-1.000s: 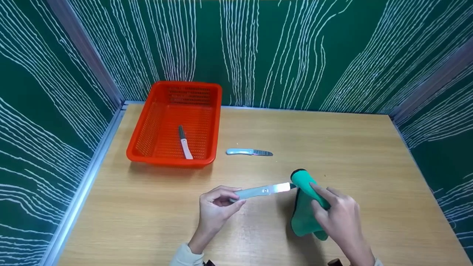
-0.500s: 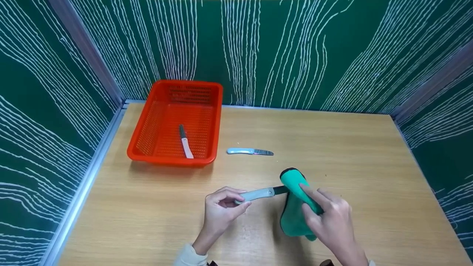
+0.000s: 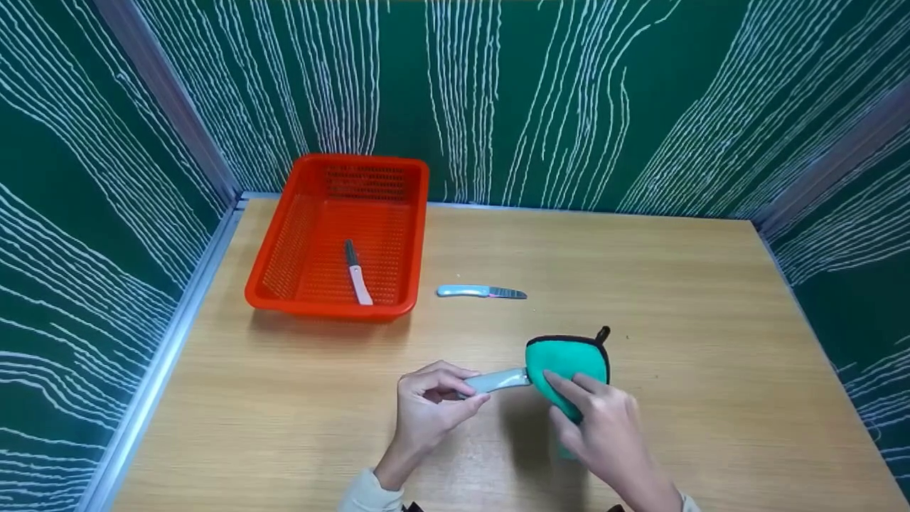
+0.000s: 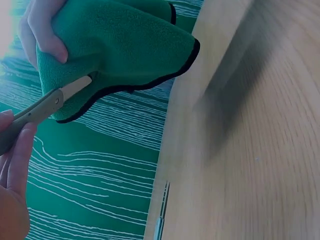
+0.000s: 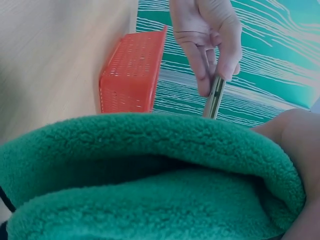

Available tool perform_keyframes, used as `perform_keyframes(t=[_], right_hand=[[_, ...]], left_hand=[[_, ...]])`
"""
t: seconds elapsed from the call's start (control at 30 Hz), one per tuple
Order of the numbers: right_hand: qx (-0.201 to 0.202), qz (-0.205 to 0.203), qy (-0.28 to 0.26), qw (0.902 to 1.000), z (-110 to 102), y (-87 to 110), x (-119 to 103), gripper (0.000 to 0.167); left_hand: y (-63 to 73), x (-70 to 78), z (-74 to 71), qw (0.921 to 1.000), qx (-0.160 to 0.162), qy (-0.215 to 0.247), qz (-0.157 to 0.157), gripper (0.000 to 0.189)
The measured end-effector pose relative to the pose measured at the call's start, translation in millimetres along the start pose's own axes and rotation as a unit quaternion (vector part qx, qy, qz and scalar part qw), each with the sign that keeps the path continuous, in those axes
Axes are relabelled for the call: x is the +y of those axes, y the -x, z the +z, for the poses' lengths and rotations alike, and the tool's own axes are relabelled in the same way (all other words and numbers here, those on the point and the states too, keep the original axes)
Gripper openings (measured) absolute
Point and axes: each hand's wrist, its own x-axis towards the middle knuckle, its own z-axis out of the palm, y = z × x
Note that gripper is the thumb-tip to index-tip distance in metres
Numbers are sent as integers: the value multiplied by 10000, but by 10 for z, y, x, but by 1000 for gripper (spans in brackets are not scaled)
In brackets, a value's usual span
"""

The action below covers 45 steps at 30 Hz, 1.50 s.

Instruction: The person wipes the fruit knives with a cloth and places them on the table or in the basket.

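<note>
fleecy green cloth (image 3: 569,361), slim grey knife (image 3: 498,380)

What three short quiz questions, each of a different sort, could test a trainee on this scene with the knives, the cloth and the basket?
1. True or false: the left hand pinches a knife by its handle.
2. What covers that knife's blade? A) the cloth B) the basket C) nothing
3. How many knives lie in the basket?

Key: 1 true. 2 A; the right hand holds the cloth folded over the blade. 3 one; another lies on the table.
</note>
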Motion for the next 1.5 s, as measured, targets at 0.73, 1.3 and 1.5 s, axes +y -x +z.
perform_keyframes(t=[0.73, 1.3, 1.5], right_hand=[[44, 404, 355, 9985, -75, 58, 231, 33], [496, 989, 165, 9937, -249, 71, 398, 31], [584, 1097, 79, 9922, -382, 20, 319, 30]], left_hand=[[36, -219, -131, 9975, -1, 302, 633, 15], [57, -206, -196, 9996, 281, 28, -11, 15], [61, -176, -184, 9989, 360, -128, -253, 16]])
